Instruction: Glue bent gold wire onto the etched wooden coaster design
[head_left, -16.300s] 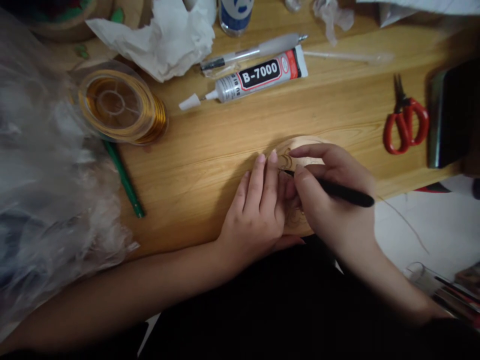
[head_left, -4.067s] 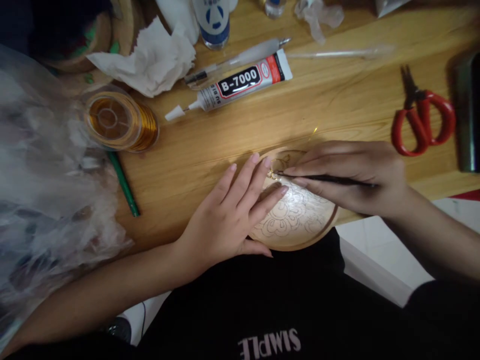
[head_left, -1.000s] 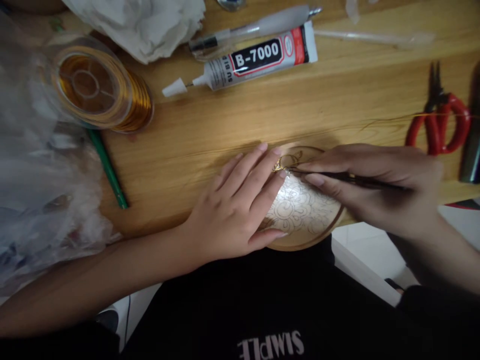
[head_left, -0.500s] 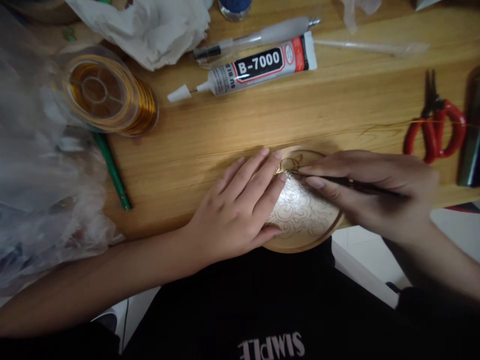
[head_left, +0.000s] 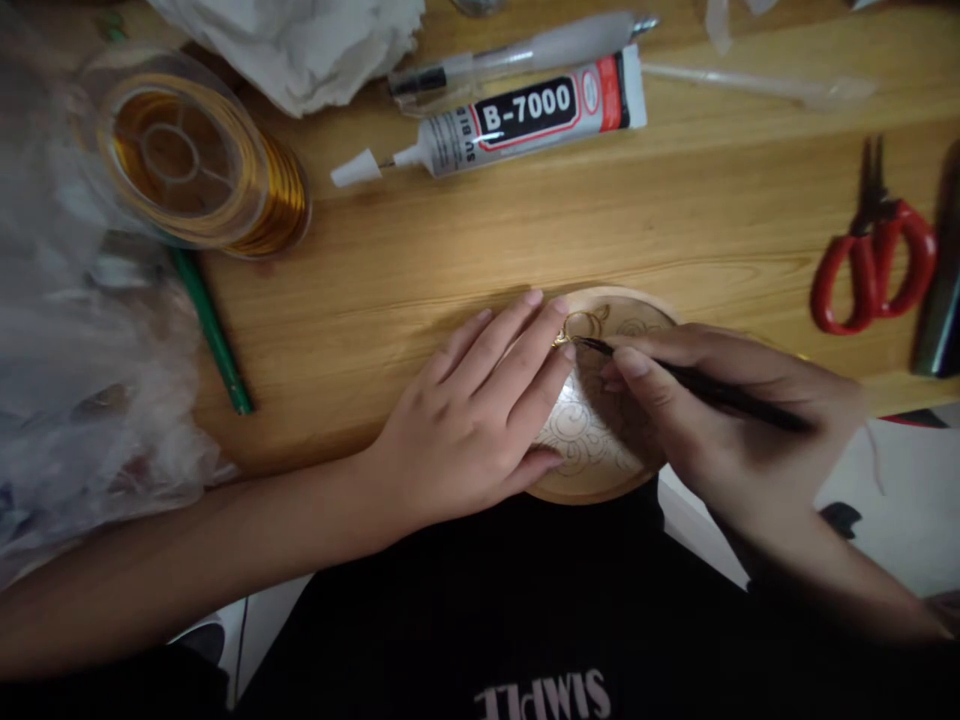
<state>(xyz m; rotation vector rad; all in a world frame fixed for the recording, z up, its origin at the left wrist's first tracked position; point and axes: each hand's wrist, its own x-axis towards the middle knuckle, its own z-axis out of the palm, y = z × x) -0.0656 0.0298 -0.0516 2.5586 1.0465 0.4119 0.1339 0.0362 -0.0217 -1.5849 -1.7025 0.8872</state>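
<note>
A round wooden disc (head_left: pixel 592 450) with a drawn scroll pattern lies at the near edge of the wooden table (head_left: pixel 600 220). My left hand (head_left: pixel 472 420) lies flat on the disc's left side, fingers stretched out and pressing it down. My right hand (head_left: pixel 720 420) is closed on a thin black tool (head_left: pixel 697 385). The tool's tip meets a small piece of gold wire (head_left: pixel 564 338) on the disc, right by my left fingertips.
A spool of gold wire (head_left: pixel 202 165) stands at the back left beside a green pencil (head_left: pixel 210 330). A B-7000 glue tube (head_left: pixel 510 115) and a pen (head_left: pixel 525 55) lie behind. Red scissors (head_left: pixel 874 255) are at the right. Crumpled tissue (head_left: pixel 300 40) and a clear plastic bag (head_left: pixel 67 380) are at the left.
My right hand has shifted nearer to me and tilted the tool, uncovering the disc's far edge. The left hand keeps its place on the disc.
</note>
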